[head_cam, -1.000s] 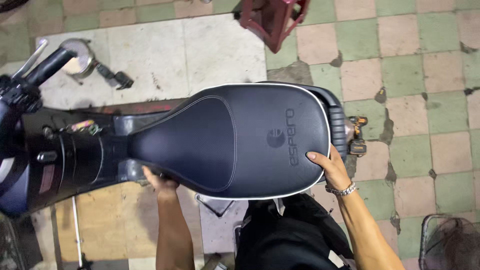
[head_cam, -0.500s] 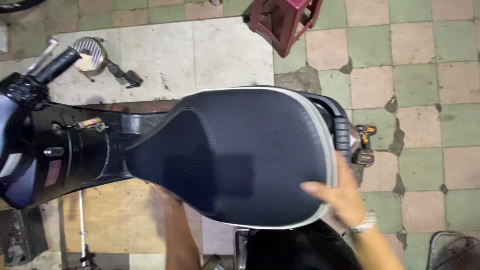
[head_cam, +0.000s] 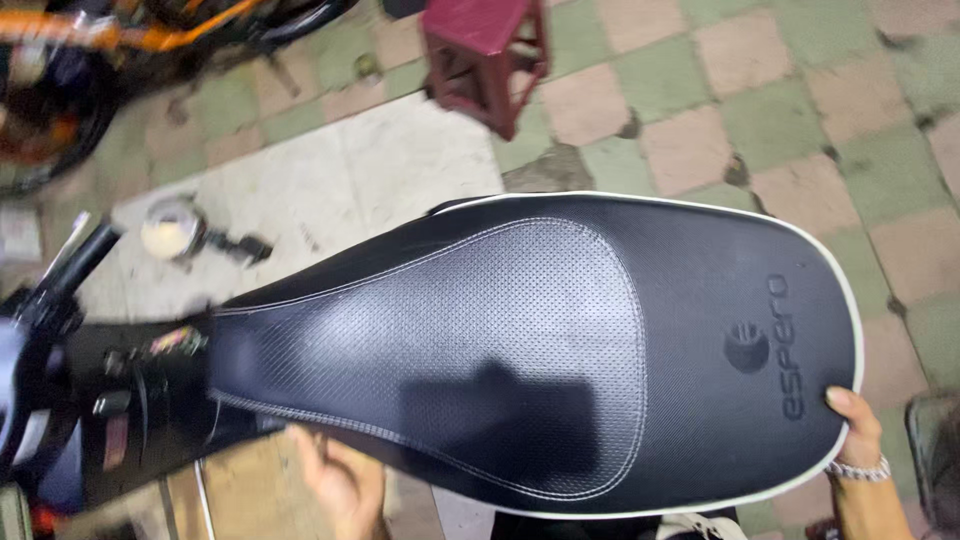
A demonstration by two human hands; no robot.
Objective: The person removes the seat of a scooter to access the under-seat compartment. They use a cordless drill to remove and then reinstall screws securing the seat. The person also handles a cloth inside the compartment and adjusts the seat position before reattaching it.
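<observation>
Nearest the camera: the person's left hand (head_cam: pixel 340 478), palm partly showing, sat under the near edge of the seat (head_cam: pixel 560 350) towards its narrow end. Its fingers were curled loosely, their tips hidden beneath the seat, so the grip could not be told.

Near right: the right hand (head_cam: pixel 855 430), a beaded bracelet (head_cam: pixel 856 468) at the wrist, held the seat's broad end at the white piping. Only the thumb showed, pressed onto the top; the other fingers were hidden below.

Middle: the black scooter seat, with a dotted centre panel and white stitching, lay lengthwise left to right and filled most of the view. It hid the scooter body beneath.

Left: the dark scooter front (head_cam: pixel 70 400) and a handlebar grip (head_cam: pixel 75 262), both blurred and partly cut off.

Further back: a small round part (head_cam: pixel 170 228) on a pale floor slab (head_cam: pixel 330 190), hard to identify.

Farthest: a dark red stool (head_cam: pixel 485 50), cut off at the top, on green and pink tiles (head_cam: pixel 800 100); at far left, an orange-and-black machine (head_cam: pixel 90 50), blurred.
</observation>
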